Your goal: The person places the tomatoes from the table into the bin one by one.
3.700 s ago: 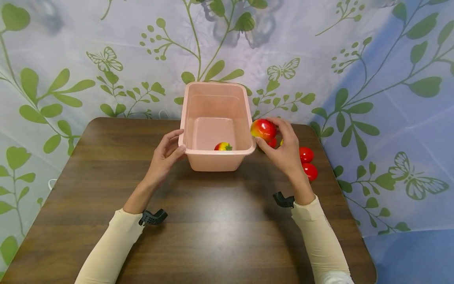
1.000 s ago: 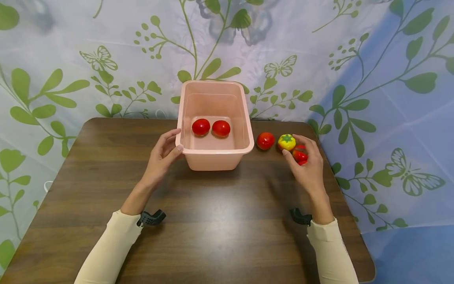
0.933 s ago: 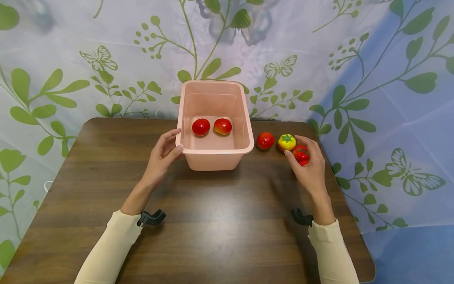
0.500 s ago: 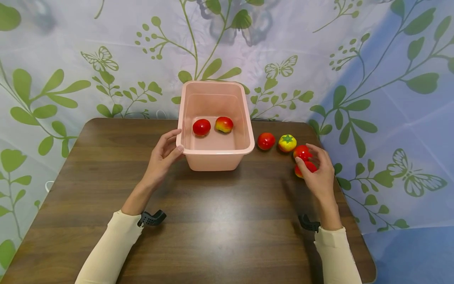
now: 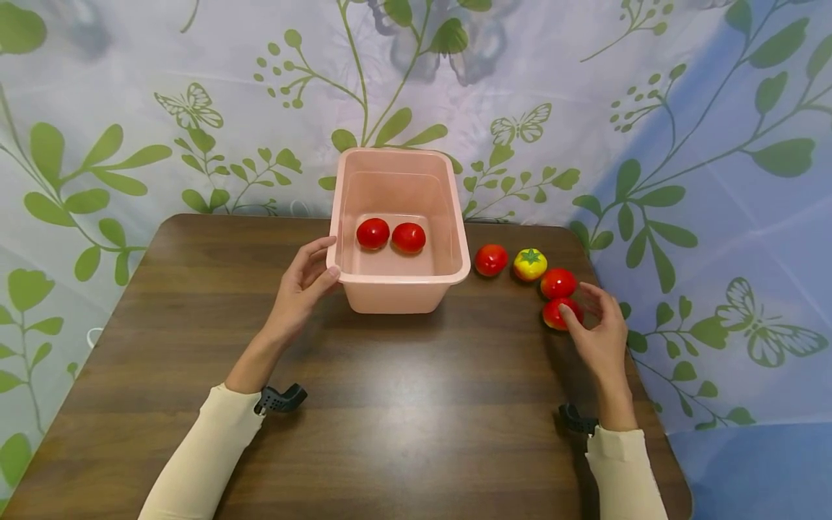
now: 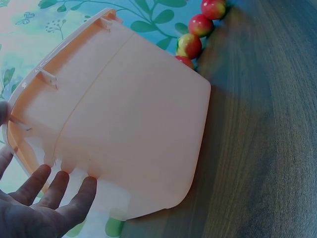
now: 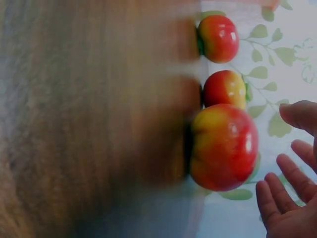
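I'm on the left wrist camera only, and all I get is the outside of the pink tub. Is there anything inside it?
Observer: Yes, two red tomatoes lie side by side on the floor of the tub.
Operator: Where's the right hand?
Observer: The right hand is at the near end of the row on the table, with its fingers spread at the nearest red tomato, not closed round it.
Operator: Are all four outside the tub red?
Observer: No, the second one from the tub is a yellow tomato with a green top.
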Motion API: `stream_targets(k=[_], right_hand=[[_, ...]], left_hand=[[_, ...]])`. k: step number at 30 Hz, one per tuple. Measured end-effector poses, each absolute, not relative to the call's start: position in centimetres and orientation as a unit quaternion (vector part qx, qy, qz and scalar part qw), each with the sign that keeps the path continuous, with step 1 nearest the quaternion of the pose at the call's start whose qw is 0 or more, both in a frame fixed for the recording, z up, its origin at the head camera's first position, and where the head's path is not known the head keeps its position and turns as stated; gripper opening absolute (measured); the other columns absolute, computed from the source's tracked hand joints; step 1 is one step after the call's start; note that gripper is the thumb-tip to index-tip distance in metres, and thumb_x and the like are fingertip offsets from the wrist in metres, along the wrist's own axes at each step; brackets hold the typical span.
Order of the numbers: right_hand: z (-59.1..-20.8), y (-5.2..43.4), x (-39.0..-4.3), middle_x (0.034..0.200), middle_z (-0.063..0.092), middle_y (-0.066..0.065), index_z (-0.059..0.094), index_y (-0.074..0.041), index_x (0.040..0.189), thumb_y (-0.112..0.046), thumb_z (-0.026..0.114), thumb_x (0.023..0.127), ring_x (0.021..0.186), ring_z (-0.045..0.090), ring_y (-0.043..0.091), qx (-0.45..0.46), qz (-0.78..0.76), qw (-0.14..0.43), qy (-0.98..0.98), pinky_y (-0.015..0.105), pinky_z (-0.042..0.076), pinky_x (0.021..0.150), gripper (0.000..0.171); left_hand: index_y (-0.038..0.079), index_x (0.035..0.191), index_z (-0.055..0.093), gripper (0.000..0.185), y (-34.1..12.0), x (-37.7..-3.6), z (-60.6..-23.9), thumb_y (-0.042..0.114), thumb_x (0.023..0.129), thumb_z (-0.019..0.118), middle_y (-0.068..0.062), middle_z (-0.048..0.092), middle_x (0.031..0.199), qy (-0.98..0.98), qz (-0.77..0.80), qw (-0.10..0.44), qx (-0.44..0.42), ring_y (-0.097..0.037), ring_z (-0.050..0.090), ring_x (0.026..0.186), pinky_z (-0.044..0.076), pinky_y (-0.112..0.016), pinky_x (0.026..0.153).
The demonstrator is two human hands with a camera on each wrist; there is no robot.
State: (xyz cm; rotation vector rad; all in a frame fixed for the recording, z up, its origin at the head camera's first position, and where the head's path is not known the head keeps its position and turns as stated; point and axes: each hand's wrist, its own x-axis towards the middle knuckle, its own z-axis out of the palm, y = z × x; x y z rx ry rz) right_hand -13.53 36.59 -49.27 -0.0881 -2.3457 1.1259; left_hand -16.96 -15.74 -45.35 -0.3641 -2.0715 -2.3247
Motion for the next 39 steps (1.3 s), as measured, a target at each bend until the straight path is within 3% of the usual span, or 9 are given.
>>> stream_targets(k=[2, 7, 9, 15, 21, 32, 39], right_hand=[[-49.5, 36.8, -13.5, 0.139, 0.067, 0.020, 0.067, -0.004, 0.141, -0.008, 0.087, 0.088, 0.119, 0.056, -0.004, -0.041, 0.413, 0.253, -0.874, 0.009, 0.045, 0.102, 0.057], [-50.2, 37.2, -13.4, 0.144, 0.065, 0.018, 0.064, -0.009, 0.144, -0.017, 0.086, 0.091, 0.131, 0.060, 0.032, -0.072, 0.404, 0.215, -0.886, 0.010, 0.043, 0.101, 0.059], [-50.4, 37.2, -13.4, 0.145, 0.063, 0.019, 0.063, -0.010, 0.146, -0.019, 0.086, 0.092, 0.133, 0.060, 0.039, -0.083, 0.406, 0.201, -0.888, 0.010, 0.044, 0.100, 0.059], [-51.2, 37.2, -13.4, 0.145, 0.061, 0.019, 0.060, -0.008, 0.148, -0.019, 0.084, 0.093, 0.130, 0.059, 0.032, -0.099, 0.411, 0.166, -0.891, 0.013, 0.044, 0.099, 0.062], [-52.0, 37.1, -13.6, 0.140, 0.060, 0.022, 0.059, -0.009, 0.149, -0.021, 0.086, 0.091, 0.117, 0.054, 0.023, -0.109, 0.397, 0.149, -0.899, 0.027, 0.042, 0.095, 0.065], [-52.1, 37.2, -13.6, 0.144, 0.056, 0.027, 0.056, -0.007, 0.152, -0.022, 0.087, 0.089, 0.134, 0.054, 0.040, -0.105, 0.401, 0.138, -0.899, 0.053, 0.043, 0.108, 0.071], [-52.0, 37.2, -13.6, 0.142, 0.058, 0.025, 0.057, -0.009, 0.151, -0.022, 0.088, 0.089, 0.131, 0.056, 0.037, -0.108, 0.398, 0.149, -0.899, 0.039, 0.041, 0.101, 0.071]], left_hand=[[0.017, 0.160, 0.046, 0.055, -15.7, -16.9, -45.3, 0.009, 0.109, 0.062, -0.011, 0.052, 0.157, -0.661, -0.742, 0.003, -0.116, -0.014, 0.065, 0.132, 0.062, -0.025, 0.101], [0.017, 0.160, 0.046, 0.055, -15.7, -16.9, -45.3, 0.009, 0.109, 0.062, -0.011, 0.052, 0.157, -0.660, -0.742, 0.003, -0.117, -0.014, 0.065, 0.132, 0.062, -0.025, 0.101], [0.017, 0.160, 0.046, 0.054, -15.7, -16.9, -45.3, 0.009, 0.109, 0.062, -0.011, 0.052, 0.157, -0.660, -0.742, 0.003, -0.117, -0.014, 0.065, 0.132, 0.062, -0.025, 0.101], [0.016, 0.161, 0.045, 0.055, -15.7, -16.8, -45.3, 0.009, 0.109, 0.062, -0.011, 0.052, 0.157, -0.662, -0.740, 0.003, -0.118, -0.013, 0.065, 0.131, 0.062, -0.024, 0.100], [0.016, 0.160, 0.045, 0.054, -15.7, -16.7, -45.3, 0.009, 0.109, 0.062, -0.011, 0.053, 0.156, -0.660, -0.742, 0.005, -0.117, -0.014, 0.065, 0.132, 0.062, -0.024, 0.100], [0.016, 0.160, 0.046, 0.054, -15.8, -16.8, -45.4, 0.010, 0.109, 0.061, -0.013, 0.052, 0.156, -0.662, -0.740, 0.007, -0.122, -0.012, 0.065, 0.132, 0.062, -0.024, 0.101], [0.016, 0.160, 0.045, 0.054, -15.7, -16.9, -45.3, 0.010, 0.109, 0.061, -0.011, 0.052, 0.157, -0.664, -0.739, 0.005, -0.117, -0.012, 0.065, 0.132, 0.062, -0.025, 0.101]])
